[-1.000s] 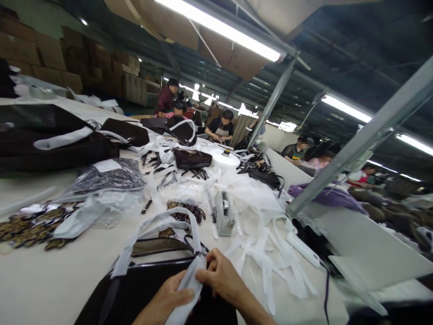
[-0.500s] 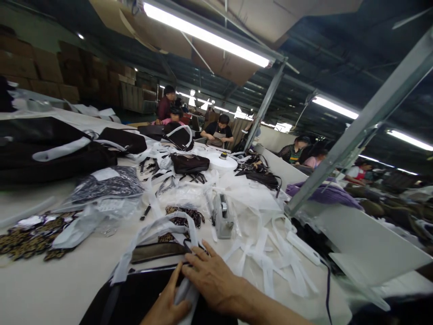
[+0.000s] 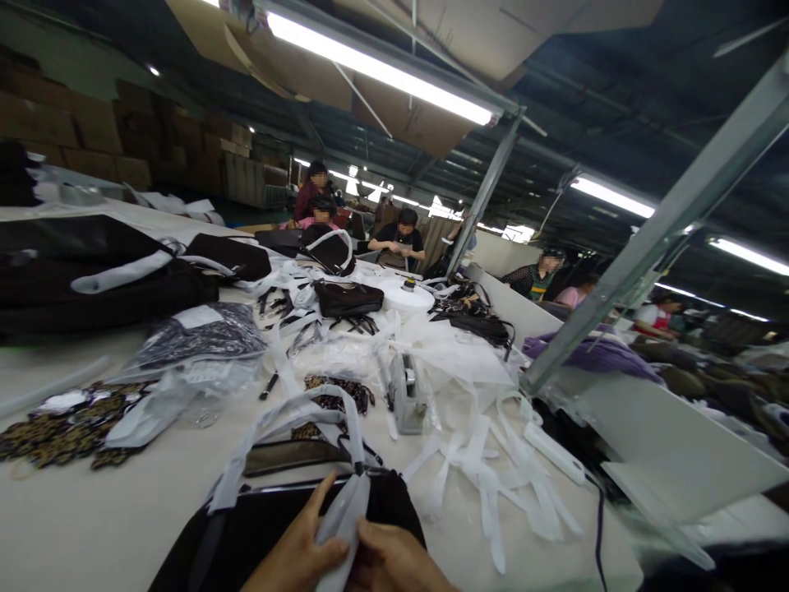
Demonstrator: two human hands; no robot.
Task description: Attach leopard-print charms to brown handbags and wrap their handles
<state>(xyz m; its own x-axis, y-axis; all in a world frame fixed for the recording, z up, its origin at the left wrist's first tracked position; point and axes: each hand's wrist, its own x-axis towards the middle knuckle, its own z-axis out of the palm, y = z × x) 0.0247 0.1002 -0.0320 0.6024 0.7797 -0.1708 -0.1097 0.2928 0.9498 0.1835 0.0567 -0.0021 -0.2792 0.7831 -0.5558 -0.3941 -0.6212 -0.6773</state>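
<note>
A black handbag [image 3: 265, 526] lies in front of me with its zipped top facing away. White wrapping covers its arched handle, and a loose white strip [image 3: 347, 516] runs down over the front of the bag. My left hand [image 3: 299, 543] grips that strip from the left, thumb on top and index finger stretched toward the zip. From the right, my right hand [image 3: 394, 557] pinches the strip's edge, its other fingers curled underneath and partly hidden. The lower end of the strip leaves the picture.
A tape dispenser [image 3: 407, 399] stands beyond the bag. White strips [image 3: 481, 485] and a white tool with a cord [image 3: 555, 452] lie to the right. Leopard-print pieces [image 3: 74, 427], plastic packets [image 3: 197, 337] and black bags [image 3: 92, 279] are left. Co-workers sit further back.
My right hand has come down from the base of the handle near the zip and now pinches the loose white strip. My left hand keeps its grip, almost in place.
</note>
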